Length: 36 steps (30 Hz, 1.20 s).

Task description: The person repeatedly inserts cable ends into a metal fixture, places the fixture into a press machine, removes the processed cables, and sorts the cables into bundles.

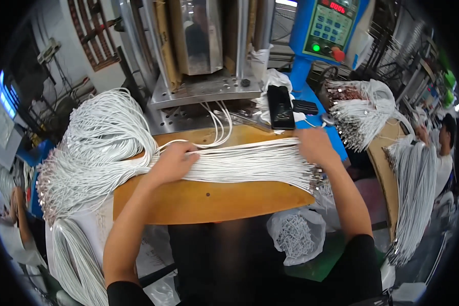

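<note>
Both hands press flat on a bundle of thin white cables (245,164) laid across the curved wooden table (209,201), left hand (174,162) mid-bundle, right hand (315,147) near the metal-tipped ends, where loose strands could slide off the edge.

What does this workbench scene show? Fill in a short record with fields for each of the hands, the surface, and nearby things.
left hand: pressed flat on the cables
right hand: on the cables near their metal-tipped ends
cables: white, laid side by side across the board
board: wooden, curved front edge
left pile: large heap of white cables draped off the board
behind: metal press; blue control box; black phone
below: clear bag of small white parts
</note>
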{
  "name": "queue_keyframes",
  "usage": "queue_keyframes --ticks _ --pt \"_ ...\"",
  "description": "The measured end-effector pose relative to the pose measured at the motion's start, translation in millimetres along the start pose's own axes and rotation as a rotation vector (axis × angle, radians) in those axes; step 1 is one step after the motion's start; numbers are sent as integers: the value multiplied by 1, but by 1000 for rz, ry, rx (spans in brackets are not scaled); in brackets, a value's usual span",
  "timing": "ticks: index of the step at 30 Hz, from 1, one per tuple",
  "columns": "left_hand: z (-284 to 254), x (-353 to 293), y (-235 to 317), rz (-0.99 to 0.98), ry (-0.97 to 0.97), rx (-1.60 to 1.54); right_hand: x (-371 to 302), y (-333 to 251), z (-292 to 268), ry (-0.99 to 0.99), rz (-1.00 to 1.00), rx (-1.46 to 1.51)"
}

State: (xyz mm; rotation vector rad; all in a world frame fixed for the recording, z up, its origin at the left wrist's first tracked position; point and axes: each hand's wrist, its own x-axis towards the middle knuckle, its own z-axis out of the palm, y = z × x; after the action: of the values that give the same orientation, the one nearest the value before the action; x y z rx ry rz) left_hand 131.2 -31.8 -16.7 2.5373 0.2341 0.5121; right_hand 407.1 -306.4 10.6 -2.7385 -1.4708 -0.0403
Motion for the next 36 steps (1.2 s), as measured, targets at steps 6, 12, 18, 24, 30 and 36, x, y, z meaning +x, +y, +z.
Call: queue_keyframes --ticks 6,12,18,24,30,36 --pt "-3 7 4 -105 -55 -237 4 -59 29 121 -431 422" --pt "-67 -14 -28 -113 -131 -1242 2 -50 24 52 -384 464" --pt "57 17 97 -221 -701 -993 -4 -74 16 334 -656 288" --pt "54 56 98 -428 -621 -1040 15 -68 -6 291 -343 695" --pt "68 75 45 -340 -339 -1132 57 -68 9 332 -320 195" --pt "64 70 48 -333 -292 -1234 66 -78 14 291 -275 -60"
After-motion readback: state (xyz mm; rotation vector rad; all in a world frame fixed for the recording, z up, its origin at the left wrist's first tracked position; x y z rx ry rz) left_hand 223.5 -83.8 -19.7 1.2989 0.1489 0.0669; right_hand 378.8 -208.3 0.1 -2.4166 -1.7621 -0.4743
